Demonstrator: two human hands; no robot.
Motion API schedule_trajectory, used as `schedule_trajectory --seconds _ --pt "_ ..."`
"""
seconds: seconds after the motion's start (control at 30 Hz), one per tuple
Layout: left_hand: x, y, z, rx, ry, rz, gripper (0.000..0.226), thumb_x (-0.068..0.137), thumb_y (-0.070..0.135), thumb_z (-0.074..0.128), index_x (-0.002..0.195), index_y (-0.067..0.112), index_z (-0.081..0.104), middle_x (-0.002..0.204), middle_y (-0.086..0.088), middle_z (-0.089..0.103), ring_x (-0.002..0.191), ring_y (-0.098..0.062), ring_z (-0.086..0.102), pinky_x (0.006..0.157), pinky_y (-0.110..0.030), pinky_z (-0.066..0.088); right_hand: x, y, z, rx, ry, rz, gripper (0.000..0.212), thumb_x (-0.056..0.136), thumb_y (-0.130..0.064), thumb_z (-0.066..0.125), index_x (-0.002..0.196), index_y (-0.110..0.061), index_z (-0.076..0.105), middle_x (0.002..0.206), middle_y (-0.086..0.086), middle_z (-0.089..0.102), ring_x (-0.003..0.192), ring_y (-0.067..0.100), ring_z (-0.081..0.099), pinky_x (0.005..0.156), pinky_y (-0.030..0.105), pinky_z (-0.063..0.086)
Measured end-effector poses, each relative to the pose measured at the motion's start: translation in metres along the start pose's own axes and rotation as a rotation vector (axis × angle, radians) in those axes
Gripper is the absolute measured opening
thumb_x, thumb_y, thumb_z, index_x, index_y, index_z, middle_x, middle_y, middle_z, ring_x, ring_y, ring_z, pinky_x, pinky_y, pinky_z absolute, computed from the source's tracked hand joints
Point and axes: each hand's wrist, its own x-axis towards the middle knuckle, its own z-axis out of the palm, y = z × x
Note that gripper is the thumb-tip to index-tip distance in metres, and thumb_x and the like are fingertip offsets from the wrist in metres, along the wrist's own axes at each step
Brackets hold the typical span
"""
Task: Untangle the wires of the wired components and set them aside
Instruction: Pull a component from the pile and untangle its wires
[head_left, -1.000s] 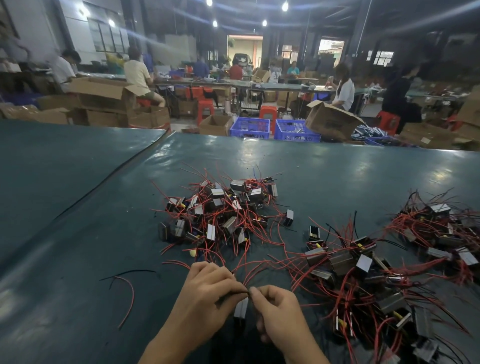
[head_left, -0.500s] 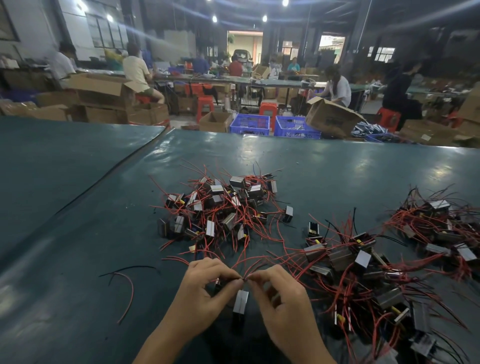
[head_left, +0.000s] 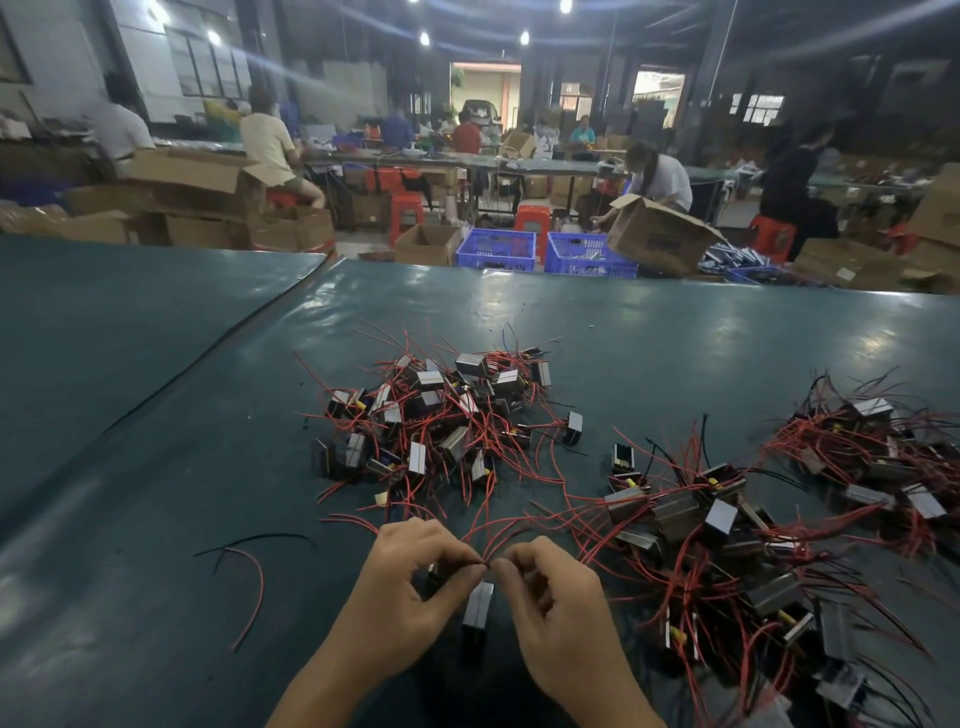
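Near the front edge of the surface (head_left: 156, 493), left hand (head_left: 410, 587) and right hand (head_left: 556, 608) each pinch red wires (head_left: 480, 543), fingertips (head_left: 475, 569) nearly meeting; one component (head_left: 478, 610) sits just below. Tangled heaps (head_left: 441, 415) lie mid-surface and toward right edge. Beyond far edge: cardboard boxes (head_left: 657, 241), blue crates (head_left: 496, 249), seated workers (head_left: 660, 182).

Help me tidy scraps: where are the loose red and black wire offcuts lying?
In the head view, the loose wire offcuts lie on the table, left of the left hand and nearer the camera than the left pile.
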Motion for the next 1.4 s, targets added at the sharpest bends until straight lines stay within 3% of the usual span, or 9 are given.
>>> schedule_trajectory --seconds 0.27,0.47,0.67,0.83,0.97,1.07,1.17,1.3,1.4 --pt "-0.001 -0.011 0.008 0.377 0.077 0.274 0.015 0.087 0.038 0.064 0.083 0.027 0.073 0.083 0.018 0.064 0.082 -0.003 0.055 0.084 -0.024 0.036 0.007 -0.007 0.006 0.563 -0.196 0.703 0.028 0.098 -0.017 0.056 0.071 -0.009 0.060 0.045 0.002 0.050 0.037 0.013 0.046 0.038 0.022 0.038" --pt "0.000 -0.007 0.004 0.167 0.093 0.109 0.009 0.083 0.039 0.067 0.084 0.030 0.070 0.083 0.024 0.062 0.082 0.004 0.055 0.083 -0.027 0.037 0.000 -0.004 -0.001 0.156 -0.043 0.122 0.014 0.090 -0.024 0.067 0.082 -0.035 0.064 0.075 -0.017 0.063 0.061 0.006 0.057 0.053 0.010 0.038" --pt "-0.001 -0.005 0.003 0.126 0.070 0.082 0.012 0.084 0.041 0.066 0.083 0.030 0.070 0.084 0.025 0.062 0.083 0.003 0.055 0.082 -0.024 0.036 -0.001 0.002 -0.003 -0.007 -0.075 -0.041 0.005 0.091 -0.037 0.062 0.095 -0.036 0.059 0.081 -0.024 0.057 0.066 0.007 0.056 0.056 0.013 0.040" --pt "0.000 -0.001 0.004 0.136 0.053 0.093 0.014 0.084 0.040 0.065 0.085 0.028 0.072 0.084 0.024 0.063 0.083 0.004 0.055 0.083 -0.024 0.037 -0.003 0.005 -0.002 -0.085 -0.075 -0.014 0.007 0.095 -0.034 0.059 0.088 -0.033 0.058 0.079 -0.025 0.056 0.065 0.007 0.052 0.056 0.016 0.039" --pt "-0.002 -0.002 -0.002 0.125 0.001 0.023 0.025 0.085 0.050 0.060 0.103 0.035 0.070 0.096 0.028 0.063 0.095 0.008 0.054 0.086 -0.018 0.036 -0.001 0.001 -0.001 0.081 0.028 0.070 0.016 0.093 -0.040 0.052 0.086 -0.029 0.061 0.071 -0.012 0.059 0.058 0.013 0.053 0.054 0.022 0.042" --pt "-0.006 -0.004 -0.006 0.173 -0.097 -0.022 0.044 0.088 0.063 0.041 0.125 0.045 0.056 0.110 0.033 0.058 0.108 0.013 0.044 0.092 -0.015 0.031 0.002 -0.003 -0.005 0.259 0.159 0.174 0.023 0.088 -0.044 0.051 0.086 -0.024 0.061 0.065 -0.001 0.059 0.051 0.012 0.051 0.048 0.022 0.042" --pt "-0.007 -0.007 -0.007 0.177 -0.152 -0.031 0.053 0.093 0.062 0.025 0.130 0.041 0.055 0.121 0.031 0.058 0.115 0.009 0.046 0.097 -0.024 0.033 0.005 -0.003 -0.011 0.421 0.292 0.262 0.024 0.087 -0.039 0.054 0.088 -0.017 0.061 0.067 0.002 0.064 0.053 0.009 0.056 0.046 0.021 0.046" --pt "-0.008 -0.006 -0.006 0.194 -0.142 -0.016 0.047 0.091 0.069 0.025 0.127 0.051 0.048 0.108 0.036 0.057 0.111 0.012 0.041 0.094 -0.014 0.028 0.011 -0.005 -0.019 0.522 0.417 0.244 0.022 0.091 -0.029 0.053 0.089 -0.008 0.060 0.077 0.004 0.070 0.057 0.011 0.063 0.044 0.020 0.048" --pt "-0.007 -0.005 -0.005 0.148 -0.107 0.005 0.048 0.096 0.059 0.025 0.127 0.039 0.057 0.105 0.028 0.065 0.105 0.011 0.048 0.093 -0.017 0.031 0.015 -0.011 -0.025 0.562 0.453 0.244 0.019 0.093 -0.027 0.052 0.087 -0.010 0.060 0.073 0.007 0.069 0.055 0.017 0.064 0.044 0.022 0.050"
